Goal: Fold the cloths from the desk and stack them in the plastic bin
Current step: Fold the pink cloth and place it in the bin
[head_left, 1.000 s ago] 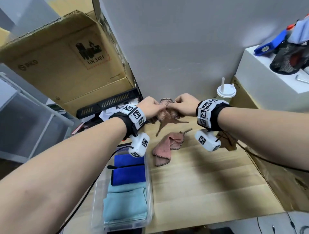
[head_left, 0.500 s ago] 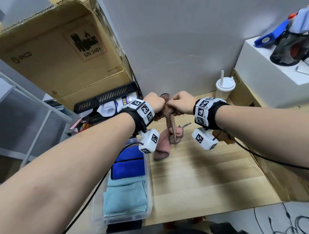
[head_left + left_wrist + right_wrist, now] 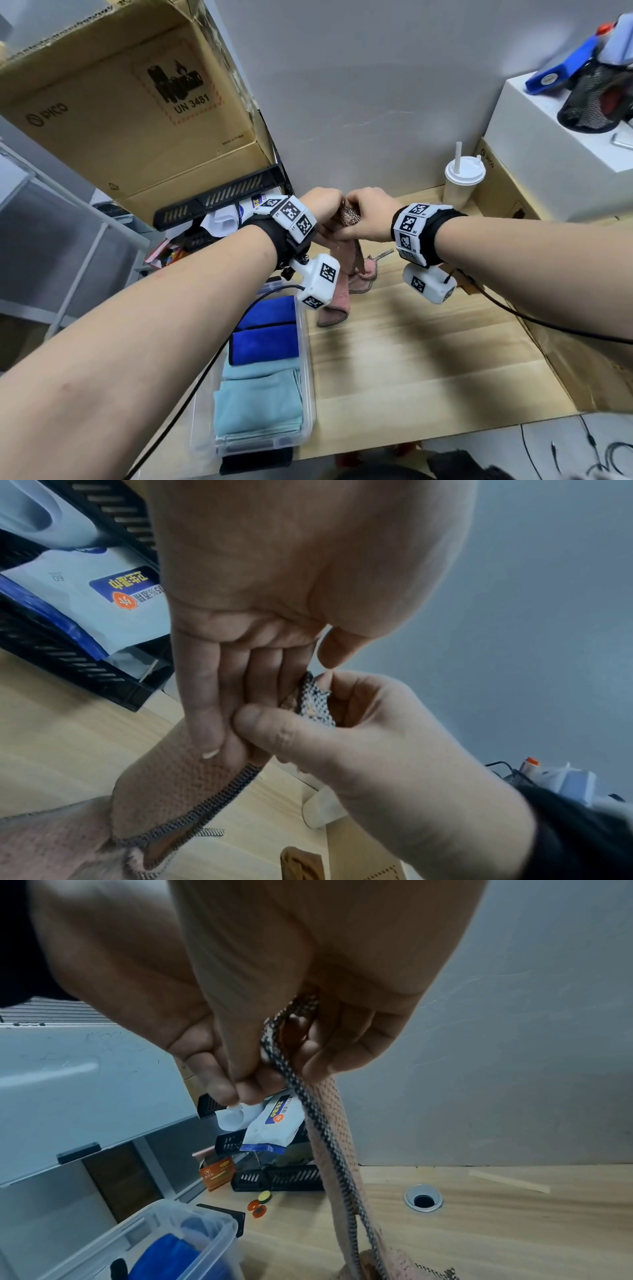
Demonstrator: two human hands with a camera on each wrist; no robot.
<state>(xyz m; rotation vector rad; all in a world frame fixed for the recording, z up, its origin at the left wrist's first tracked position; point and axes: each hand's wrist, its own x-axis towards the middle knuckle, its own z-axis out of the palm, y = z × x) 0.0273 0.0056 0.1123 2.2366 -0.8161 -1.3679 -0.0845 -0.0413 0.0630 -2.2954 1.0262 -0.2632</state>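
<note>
The pink cloth (image 3: 349,260) had risen higher off the desk (image 3: 428,342), pinched at twelve o'clock by left hand (image 3: 325,205) and right hand (image 3: 370,214), ready for folding.

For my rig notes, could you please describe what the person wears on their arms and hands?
Both forearms are bare, without sleeves or gloves. Each wrist carries a black strap ringed with white blocks bearing black square markers, and a white camera pod hangs beneath. A black cable trails from each pod.
</note>
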